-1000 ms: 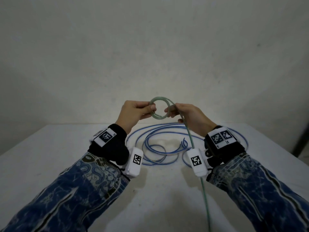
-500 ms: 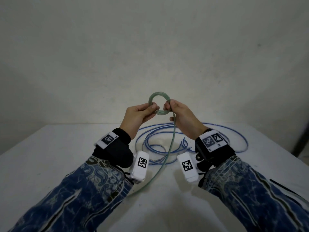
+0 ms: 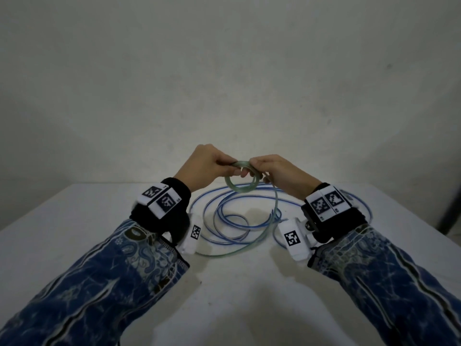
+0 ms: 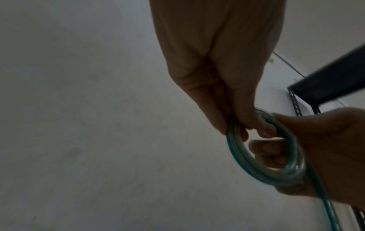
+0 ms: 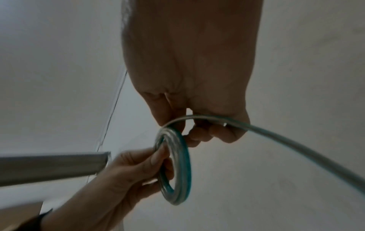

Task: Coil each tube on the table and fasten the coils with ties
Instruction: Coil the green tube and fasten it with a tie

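A small coil of clear green tube [image 3: 240, 188] hangs in the air between both hands above the table's far part. My left hand [image 3: 225, 166] pinches the coil's upper left side. My right hand [image 3: 259, 168] pinches its upper right side. The loose tail of the green tube [image 3: 270, 226] drops from the right hand and curves across the table toward the left wrist. In the left wrist view the coil [image 4: 266, 165] sits between the pinching left fingers [image 4: 233, 123] and the right hand [image 4: 326, 150]. In the right wrist view the coil [image 5: 177, 168] hangs below the right fingers [image 5: 197, 134].
A long blue tube [image 3: 224, 216] lies in loose loops on the white table [image 3: 74, 233] under the hands. A dark post [image 3: 451, 208] stands at the right edge of view. A plain wall rises behind the table.
Both hands have tipped the coil from upright above the fingers to hanging below them, and dropped slightly. The green tail has swung left and now lies in a wider curve on the table.
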